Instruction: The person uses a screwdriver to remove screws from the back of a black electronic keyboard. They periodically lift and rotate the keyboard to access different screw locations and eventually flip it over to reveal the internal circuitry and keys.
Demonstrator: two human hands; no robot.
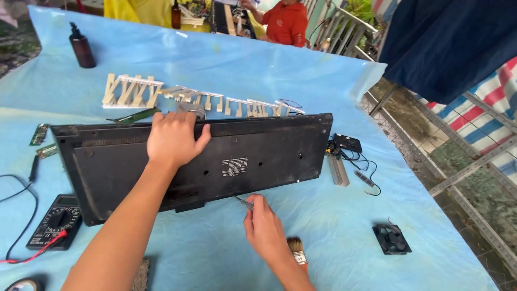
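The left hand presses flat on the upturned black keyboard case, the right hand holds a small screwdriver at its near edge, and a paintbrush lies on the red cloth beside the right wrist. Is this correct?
Not quite: the cloth is light blue, not red, as the head view shows. The rest holds: the left hand presses on the black keyboard case, the right hand holds the small screwdriver, and the paintbrush lies beside the wrist.

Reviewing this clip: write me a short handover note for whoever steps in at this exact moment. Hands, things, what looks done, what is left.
Left hand: flat on the far edge of the black keyboard case, which lies underside up on the blue sheet.
Right hand: holds a thin screwdriver, tip at the case's near edge.
Nearby: paintbrush beside the right wrist, multimeter at left, loose white keys in a row behind the case, small speaker at right.
Done: keys are out.
Left: the case back is still in place; whether its screws are out cannot be told.
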